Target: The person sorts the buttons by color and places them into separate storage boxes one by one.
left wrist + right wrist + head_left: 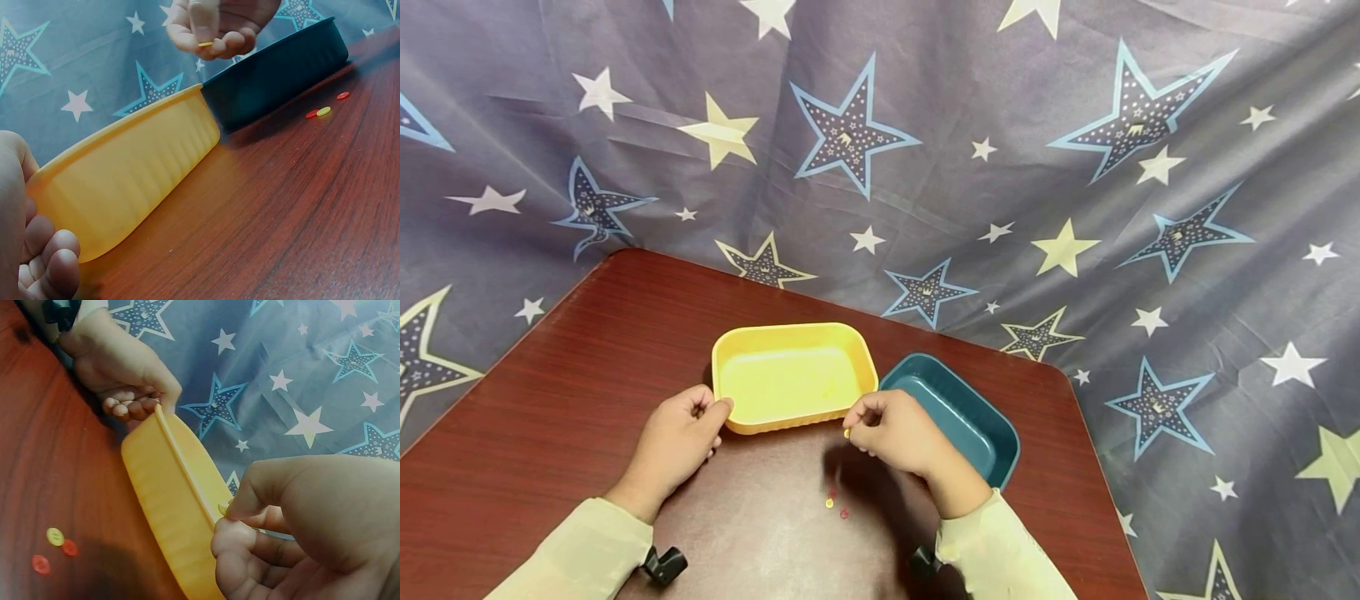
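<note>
A grey cloth (940, 108) printed with blue, white and yellow stars hangs beyond both hands, filling the background. Under the hands is a reddish-brown, wood-grained table (625, 333). A shallow yellow tray (775, 379) lies between the two hands and a little beyond them; faint yellow specks on its floor are too blurred to name. A dark teal tray (955, 408) sits just beside it, beyond and to the right of the right hand, partly hidden by that arm. Pale sleeves (583, 546) cover the person's forearms behind each grip.

The left hand (673, 442) is closed on the yellow tray's near left corner, thumb over the rim and the other fingers curled against the outside wall. The right hand (898, 433) is raised at the near right corner of that tray, thumb and fingertip pinched together. Small black devices (664, 565) show at the wrists.

Smallest are the buttons. A yellow button (847, 433) is caught in the right hand's pinch, near the tray's rim. On the table below that pinch, toward the person, lie a second yellow button (830, 503) and two red buttons (844, 514), close together.
</note>
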